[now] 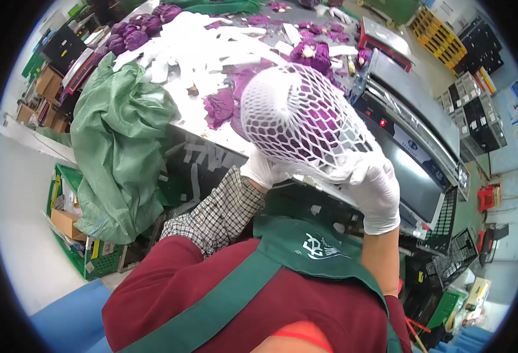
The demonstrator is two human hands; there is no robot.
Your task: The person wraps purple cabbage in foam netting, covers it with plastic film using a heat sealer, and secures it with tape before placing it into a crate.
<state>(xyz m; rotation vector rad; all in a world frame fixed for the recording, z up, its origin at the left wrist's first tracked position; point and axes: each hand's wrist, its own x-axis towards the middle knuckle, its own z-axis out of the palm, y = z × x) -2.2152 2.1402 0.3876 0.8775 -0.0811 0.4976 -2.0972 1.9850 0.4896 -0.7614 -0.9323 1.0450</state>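
Note:
A purple cabbage sits inside a white foam net stretched around it, held up above the table's front edge. My right hand, in a white glove, has its fingers closed on the net's gathered end at the right. My left hand, also gloved in white, is under the cabbage; its fingers are mostly hidden behind the net. Loose purple leaves lie on the table just left of the cabbage.
White foam nets are piled on the table, with cabbages behind at the left. A green sack hangs at the left edge. To the right stands a wrapping machine with a red light. Another cabbage lies beyond the held one.

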